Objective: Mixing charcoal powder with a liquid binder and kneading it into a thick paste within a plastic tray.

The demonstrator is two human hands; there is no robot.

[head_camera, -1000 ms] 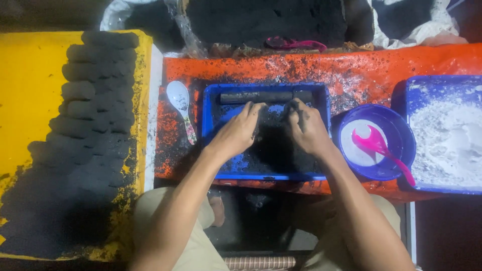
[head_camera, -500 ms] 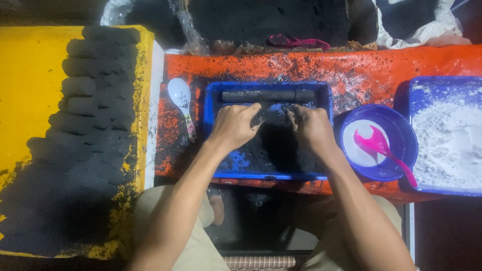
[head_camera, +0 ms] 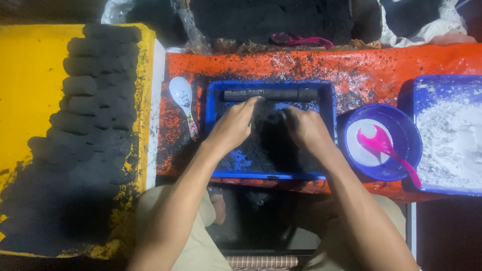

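Both hands press palm-down on black paste in the blue tray (head_camera: 216, 130), left hand (head_camera: 235, 126) and right hand (head_camera: 305, 129) grasping nothing. At 12 o'clock, touching the left fingertips, a black roll (head_camera: 271, 94) lies with its long axis 9-to-3. White spoon (head_camera: 182, 98) sits at 9.

A white spoon (head_camera: 182, 100) lies left; a pink spoon (head_camera: 385, 148) sits in a bowl (head_camera: 407, 155); dark rolls (head_camera: 93, 100) cover a yellow board (head_camera: 25, 90).

Bare forearms, sleeveless to the elbows; khaki trousers; soot-dusted fingers (head_camera: 253, 103).
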